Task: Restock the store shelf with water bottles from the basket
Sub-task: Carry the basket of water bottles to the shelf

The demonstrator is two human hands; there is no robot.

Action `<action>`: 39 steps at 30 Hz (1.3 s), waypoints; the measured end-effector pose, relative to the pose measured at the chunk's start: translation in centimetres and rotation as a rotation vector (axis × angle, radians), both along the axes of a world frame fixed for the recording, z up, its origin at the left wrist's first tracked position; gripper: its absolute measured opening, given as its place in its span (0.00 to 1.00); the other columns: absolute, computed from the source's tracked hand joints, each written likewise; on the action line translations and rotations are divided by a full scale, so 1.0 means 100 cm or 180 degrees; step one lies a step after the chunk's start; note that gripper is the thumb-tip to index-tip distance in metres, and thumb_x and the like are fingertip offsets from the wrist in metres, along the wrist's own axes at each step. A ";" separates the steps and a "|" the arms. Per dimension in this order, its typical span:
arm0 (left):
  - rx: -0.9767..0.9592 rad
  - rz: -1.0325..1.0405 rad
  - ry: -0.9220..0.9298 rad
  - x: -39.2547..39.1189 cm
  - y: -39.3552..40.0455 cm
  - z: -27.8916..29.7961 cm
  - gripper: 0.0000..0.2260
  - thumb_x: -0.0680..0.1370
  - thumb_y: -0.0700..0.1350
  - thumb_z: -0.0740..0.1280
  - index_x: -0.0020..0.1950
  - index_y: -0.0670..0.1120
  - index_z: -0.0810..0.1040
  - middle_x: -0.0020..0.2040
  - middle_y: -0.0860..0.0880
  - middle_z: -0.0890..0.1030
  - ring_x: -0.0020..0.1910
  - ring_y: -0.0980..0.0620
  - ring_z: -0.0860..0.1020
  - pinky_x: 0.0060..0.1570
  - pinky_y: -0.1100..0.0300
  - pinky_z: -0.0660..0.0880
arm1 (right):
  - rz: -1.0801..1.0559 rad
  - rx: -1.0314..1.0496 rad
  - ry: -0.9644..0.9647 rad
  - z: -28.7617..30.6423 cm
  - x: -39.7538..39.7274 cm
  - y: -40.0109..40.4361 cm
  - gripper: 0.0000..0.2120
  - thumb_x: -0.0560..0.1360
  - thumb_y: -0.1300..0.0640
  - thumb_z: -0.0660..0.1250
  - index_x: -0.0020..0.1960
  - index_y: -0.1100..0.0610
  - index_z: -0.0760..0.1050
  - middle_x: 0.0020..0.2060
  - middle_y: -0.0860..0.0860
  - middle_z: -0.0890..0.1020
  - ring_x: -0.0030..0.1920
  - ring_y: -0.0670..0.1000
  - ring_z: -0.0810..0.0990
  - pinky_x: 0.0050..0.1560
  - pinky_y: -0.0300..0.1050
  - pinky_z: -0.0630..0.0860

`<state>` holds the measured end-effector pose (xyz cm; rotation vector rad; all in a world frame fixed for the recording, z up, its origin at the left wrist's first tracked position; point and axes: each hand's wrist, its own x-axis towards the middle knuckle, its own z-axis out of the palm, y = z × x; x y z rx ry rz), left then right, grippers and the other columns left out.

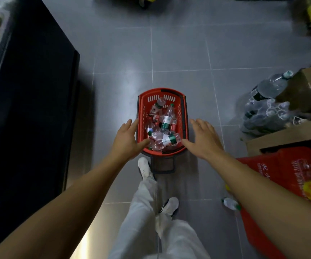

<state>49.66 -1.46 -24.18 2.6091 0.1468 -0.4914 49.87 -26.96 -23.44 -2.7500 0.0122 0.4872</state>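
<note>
Grey tiled floor, red basket of water bottles sitting right between both sets of fingers; left hand and right hand spread flat, grasping nothing.

Basket hides lower bottles; labels too blurred to read.

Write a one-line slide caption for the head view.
Both open hands, left hand and right hand, reach toward a red basket of water bottles on the floor.
</note>
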 end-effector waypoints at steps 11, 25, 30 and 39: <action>-0.0109 -0.0020 0.0419 0.137 0.014 -0.128 0.41 0.73 0.60 0.71 0.80 0.53 0.53 0.79 0.45 0.58 0.77 0.42 0.58 0.72 0.41 0.60 | -0.0176 -0.0008 0.0470 -0.138 0.128 0.003 0.37 0.74 0.40 0.66 0.77 0.51 0.55 0.72 0.53 0.65 0.72 0.58 0.62 0.70 0.57 0.65; -0.0431 0.0620 0.0523 0.203 -0.010 -0.353 0.43 0.73 0.56 0.71 0.78 0.61 0.46 0.78 0.49 0.58 0.74 0.42 0.64 0.66 0.35 0.69 | -0.0887 0.0351 0.0751 -0.367 0.223 -0.028 0.41 0.73 0.44 0.69 0.79 0.48 0.50 0.74 0.53 0.60 0.73 0.59 0.61 0.69 0.61 0.66; -0.0057 0.0918 0.0283 0.218 -0.012 -0.407 0.44 0.75 0.50 0.73 0.79 0.58 0.45 0.80 0.46 0.51 0.77 0.41 0.56 0.73 0.39 0.60 | -0.0853 0.0459 0.0638 -0.429 0.226 -0.036 0.46 0.73 0.49 0.70 0.78 0.43 0.42 0.76 0.54 0.55 0.69 0.61 0.67 0.61 0.61 0.74; -0.0177 0.0960 0.0495 0.221 0.015 -0.432 0.46 0.76 0.43 0.70 0.77 0.67 0.40 0.72 0.48 0.69 0.66 0.45 0.74 0.61 0.40 0.75 | -0.0839 0.0412 0.0150 -0.457 0.217 -0.033 0.41 0.78 0.55 0.65 0.78 0.39 0.41 0.67 0.60 0.66 0.45 0.58 0.78 0.41 0.49 0.77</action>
